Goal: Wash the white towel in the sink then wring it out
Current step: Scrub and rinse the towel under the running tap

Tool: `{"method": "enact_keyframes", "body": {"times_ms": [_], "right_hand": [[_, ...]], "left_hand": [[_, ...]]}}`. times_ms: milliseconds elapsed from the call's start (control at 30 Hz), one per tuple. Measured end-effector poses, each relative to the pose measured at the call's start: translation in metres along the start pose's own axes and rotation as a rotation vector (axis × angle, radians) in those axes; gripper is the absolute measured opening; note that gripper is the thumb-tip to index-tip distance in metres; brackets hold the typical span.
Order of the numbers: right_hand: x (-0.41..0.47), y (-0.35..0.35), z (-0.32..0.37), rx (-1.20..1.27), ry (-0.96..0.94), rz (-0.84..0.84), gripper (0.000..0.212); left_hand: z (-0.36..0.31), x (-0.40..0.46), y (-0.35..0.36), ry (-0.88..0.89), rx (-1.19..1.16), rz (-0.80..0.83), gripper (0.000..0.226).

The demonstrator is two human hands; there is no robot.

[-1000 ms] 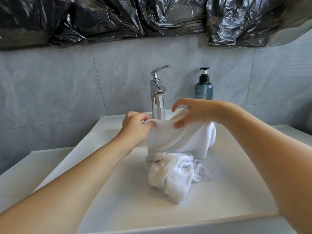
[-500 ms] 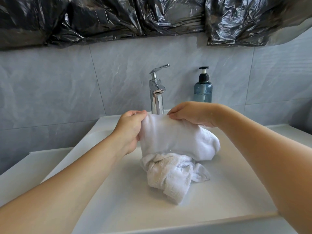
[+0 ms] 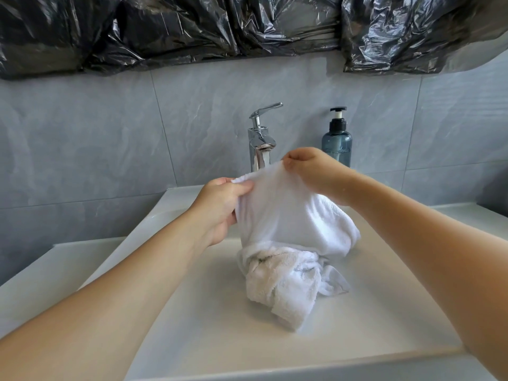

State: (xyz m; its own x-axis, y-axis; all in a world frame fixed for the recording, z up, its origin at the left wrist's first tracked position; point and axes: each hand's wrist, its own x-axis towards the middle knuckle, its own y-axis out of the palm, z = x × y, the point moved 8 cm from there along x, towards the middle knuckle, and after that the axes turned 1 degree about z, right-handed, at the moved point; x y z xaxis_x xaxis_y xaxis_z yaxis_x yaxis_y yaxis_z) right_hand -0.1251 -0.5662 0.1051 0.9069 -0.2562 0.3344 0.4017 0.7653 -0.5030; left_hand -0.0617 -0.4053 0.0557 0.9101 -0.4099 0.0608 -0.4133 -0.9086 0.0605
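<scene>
Two hands on one white towel [image 3: 286, 215], both gripping its top edge over the sink [image 3: 192, 312]. Left hand [image 3: 220, 207]: thumb on the near face of the cloth, fingers curled behind it, pinching the top-left corner of the raised part. Right hand [image 3: 310, 169]: fingers curled down, pinching the top-right end of the same edge, a bit higher and further back than the left. Edge between them is pulled fairly taut, sloping up to the right.

Towel state: upper part lifted and smooth, hanging as a sheet between the hands; lower part is a twisted, bunched wad resting on the basin floor near its centre, with a small flap sticking out to the right. Can't tell from the cloth alone how wet it is.

Sink is a white shallow rectangular basin; its near rim runs along the bottom of the view. Chrome faucet [image 3: 259, 141] stands at the back edge, centre, directly behind the raised towel edge, lever pointing up and right. No visible stream at the spout. Blue-grey pump bottle [image 3: 336, 141] with a black pump stands at the back edge right of the faucet, partly behind the right hand. Grey tile wall [image 3: 96, 133] behind; crumpled black plastic sheeting [image 3: 192, 28] across the top.
</scene>
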Motion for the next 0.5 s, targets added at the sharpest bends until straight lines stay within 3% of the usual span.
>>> {"method": "enact_keyframes", "body": {"times_ms": [100,233,333,500], "right_hand": [[0.001,-0.002,0.005,0.071,-0.012,0.003,0.025],[-0.001,0.007,-0.002,-0.110,0.057,0.070,0.024],[-0.003,0.009,-0.007,-0.088,0.099,0.120,0.023],[0.000,0.011,-0.015,-0.135,0.098,0.158,0.037]], "left_hand": [[-0.006,-0.001,-0.003,0.025,-0.044,-0.028,0.004],[-0.004,-0.002,-0.002,0.049,-0.030,-0.026,0.004],[-0.003,-0.004,0.000,0.052,-0.036,-0.016,0.004],[-0.006,-0.001,-0.003,0.060,-0.060,-0.024,0.008]]}}
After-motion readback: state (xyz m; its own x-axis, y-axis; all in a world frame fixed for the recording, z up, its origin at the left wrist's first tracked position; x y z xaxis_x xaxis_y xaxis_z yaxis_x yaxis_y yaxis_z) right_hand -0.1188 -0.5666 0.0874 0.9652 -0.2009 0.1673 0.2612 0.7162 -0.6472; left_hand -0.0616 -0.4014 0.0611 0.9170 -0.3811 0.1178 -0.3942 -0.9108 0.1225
